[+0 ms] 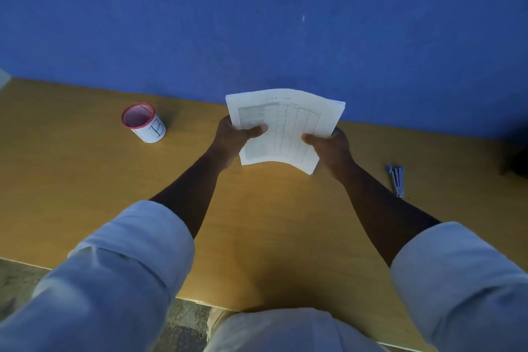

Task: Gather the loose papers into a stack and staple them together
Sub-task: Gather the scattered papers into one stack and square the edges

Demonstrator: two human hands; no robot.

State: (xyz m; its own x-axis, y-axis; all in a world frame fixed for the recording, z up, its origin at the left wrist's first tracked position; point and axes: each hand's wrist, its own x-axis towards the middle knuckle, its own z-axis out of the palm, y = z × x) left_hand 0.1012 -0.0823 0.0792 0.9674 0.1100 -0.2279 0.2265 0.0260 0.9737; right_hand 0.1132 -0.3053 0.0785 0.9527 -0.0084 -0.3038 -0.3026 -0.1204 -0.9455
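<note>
Head view: you hold the papers (281,126) above the table (271,223).
Left hand (233,138): pinching the papers' left edge.
Right hand (331,148): pinching their right edge.
Stapler (396,180): on the table, well right.

White papers (285,126) gathered into one stack, top sheet printed with a ruled table, bowed upward across the middle, edges slightly fanned at the far right corner. Held above the desk (271,223). Blue stapler (396,180) lying flat on the desk, well apart to the right.
</note>
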